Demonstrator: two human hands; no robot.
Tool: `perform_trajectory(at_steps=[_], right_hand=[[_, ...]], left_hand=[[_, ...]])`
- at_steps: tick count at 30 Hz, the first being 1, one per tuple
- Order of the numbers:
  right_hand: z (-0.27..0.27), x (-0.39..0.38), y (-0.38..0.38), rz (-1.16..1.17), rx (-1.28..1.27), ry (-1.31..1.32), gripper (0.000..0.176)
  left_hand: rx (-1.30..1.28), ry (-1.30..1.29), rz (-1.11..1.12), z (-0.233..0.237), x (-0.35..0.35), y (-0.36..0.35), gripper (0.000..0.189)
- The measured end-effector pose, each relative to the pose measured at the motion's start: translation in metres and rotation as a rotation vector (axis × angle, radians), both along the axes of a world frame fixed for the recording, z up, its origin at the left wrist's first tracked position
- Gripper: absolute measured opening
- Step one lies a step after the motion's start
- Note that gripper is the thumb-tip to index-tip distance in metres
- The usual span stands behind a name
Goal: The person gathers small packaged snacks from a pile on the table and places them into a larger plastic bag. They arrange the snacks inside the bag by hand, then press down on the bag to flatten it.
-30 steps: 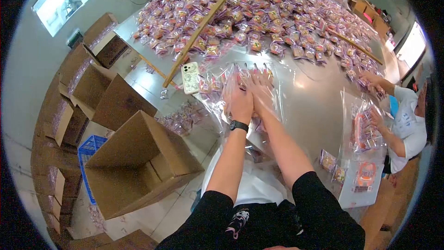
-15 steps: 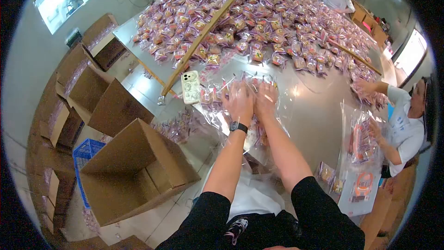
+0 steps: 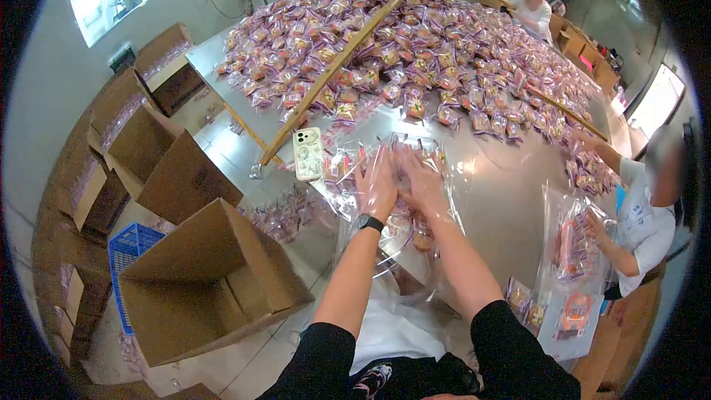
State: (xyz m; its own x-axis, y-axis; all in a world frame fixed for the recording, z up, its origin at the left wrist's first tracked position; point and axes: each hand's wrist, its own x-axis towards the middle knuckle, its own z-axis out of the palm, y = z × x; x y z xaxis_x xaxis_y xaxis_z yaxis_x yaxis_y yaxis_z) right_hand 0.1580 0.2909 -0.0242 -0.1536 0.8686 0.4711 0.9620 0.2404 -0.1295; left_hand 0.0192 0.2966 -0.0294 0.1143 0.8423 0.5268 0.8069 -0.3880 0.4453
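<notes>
A large clear plastic bag [image 3: 341, 185] with several small wrapped packets in it lies at the near edge of the metal table [image 3: 496, 185]. My left hand [image 3: 379, 181], below a dark wristwatch [image 3: 369, 223], rests flat on the bag, its fingers stretched forward. Beside it my right hand [image 3: 421, 178] also presses on the bag with fingers extended. Clear film partly covers both hands. Just left of the bag lies a phone in a patterned case [image 3: 308, 154]. Beyond the hands spreads a big heap of wrapped packets [image 3: 415, 52].
An open cardboard box [image 3: 215, 281] and a blue crate [image 3: 132, 241] stand at the left, with more boxes behind. Wooden strips [image 3: 333, 78] cross the table. One co-worker [image 3: 641, 215] handles a bag at the right; another person [image 3: 532, 9] stands at the far right.
My hands have shifted slightly on the bag, and the right fingers have moved toward the left hand. The whole view has tilted a little. The far person has leaned lower.
</notes>
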Motion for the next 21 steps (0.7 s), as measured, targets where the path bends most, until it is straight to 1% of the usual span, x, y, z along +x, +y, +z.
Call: perform_trajectory(at_steps=[1, 3, 4, 6, 8, 10, 11, 12, 14, 15, 18, 19, 21], right_hand=[[-0.007, 0.0, 0.005, -0.043, -0.013, -0.104, 0.057], [-0.013, 0.004, 0.013, -0.022, 0.024, -0.082, 0.057], [-0.014, 0.006, 0.013, -0.013, 0.041, -0.071, 0.058], [-0.009, 0.011, 0.009, 0.03, 0.015, 0.039, 0.061], [-0.003, 0.01, 0.007, 0.037, 0.023, 0.107, 0.06], [-0.006, 0.009, 0.006, 0.005, 0.058, 0.131, 0.057], [-0.007, 0.013, 0.007, 0.049, 0.073, 0.113, 0.056], [-0.005, 0.014, 0.01, 0.013, 0.085, 0.062, 0.055], [-0.01, 0.01, 0.012, -0.051, 0.089, -0.031, 0.052], [-0.014, 0.006, 0.012, -0.067, 0.078, -0.065, 0.053], [-0.022, -0.004, 0.013, -0.116, 0.061, -0.125, 0.054], [-0.022, -0.008, 0.013, -0.129, 0.066, -0.12, 0.053], [-0.021, -0.007, 0.016, -0.142, 0.087, -0.124, 0.053]], left_hand=[[-0.016, -0.009, 0.044, 0.003, 0.0, 0.0, 0.061], [-0.041, -0.032, 0.133, 0.014, 0.002, 0.003, 0.047], [-0.067, 0.059, 0.127, 0.019, -0.001, 0.002, 0.051], [-0.11, 0.23, 0.109, 0.028, -0.01, 0.0, 0.058], [-0.124, 0.191, 0.09, 0.009, -0.014, 0.006, 0.055], [0.006, 0.3, 0.138, -0.007, -0.014, 0.014, 0.055], [0.015, 0.296, 0.139, -0.011, -0.011, 0.019, 0.053], [0.023, 0.291, 0.14, -0.005, -0.01, 0.02, 0.051], [-0.065, 0.209, 0.115, 0.002, -0.011, 0.015, 0.045], [-0.043, 0.184, 0.096, 0.01, -0.015, 0.012, 0.037], [0.104, 0.174, 0.146, -0.006, -0.016, 0.019, 0.033], [-0.002, 0.156, 0.119, -0.004, -0.014, 0.016, 0.031], [0.063, 0.187, 0.121, -0.012, -0.01, 0.017, 0.036]])
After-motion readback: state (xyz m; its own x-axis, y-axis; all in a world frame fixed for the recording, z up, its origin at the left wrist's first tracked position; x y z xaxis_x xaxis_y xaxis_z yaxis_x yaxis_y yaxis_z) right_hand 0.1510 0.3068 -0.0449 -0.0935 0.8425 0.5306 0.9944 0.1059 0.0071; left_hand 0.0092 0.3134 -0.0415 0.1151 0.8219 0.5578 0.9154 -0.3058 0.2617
